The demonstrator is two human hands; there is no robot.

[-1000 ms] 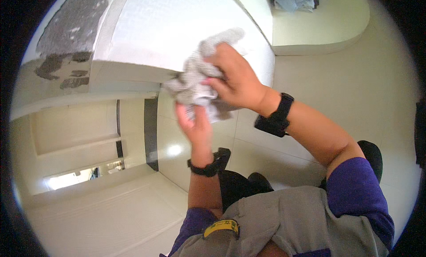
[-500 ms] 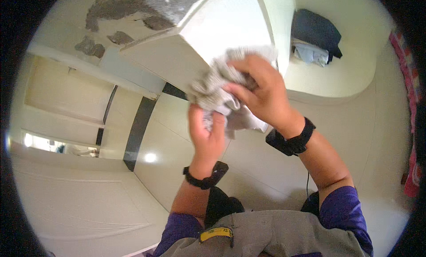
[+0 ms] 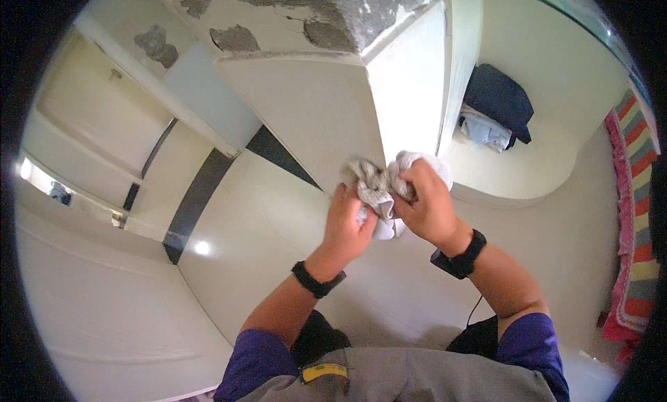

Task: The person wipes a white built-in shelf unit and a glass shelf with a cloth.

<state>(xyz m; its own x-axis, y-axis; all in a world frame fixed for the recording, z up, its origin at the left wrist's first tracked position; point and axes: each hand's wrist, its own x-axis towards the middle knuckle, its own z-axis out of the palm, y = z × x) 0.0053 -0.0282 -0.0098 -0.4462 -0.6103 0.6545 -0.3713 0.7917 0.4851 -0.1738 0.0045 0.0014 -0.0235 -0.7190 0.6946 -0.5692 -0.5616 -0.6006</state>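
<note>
A crumpled grey-and-white cloth (image 3: pixel 374 185) is held bunched near the centre of the frame, its lower left part pinched by the left hand (image 3: pixel 347 225) and its right part clasped by the right hand (image 3: pixel 432 206); both grips are closed on fabric, with folds pushed out above the fingertips and in the gap between the hands; whether the white pillar (image 3: pixel 410 103) behind is touched by the cloth cannot be told. At the upper right, a dark garment (image 3: pixel 497 96) is placed beside pale blue fabric (image 3: pixel 486 132) on a rounded ledge (image 3: pixel 549 173).
</note>
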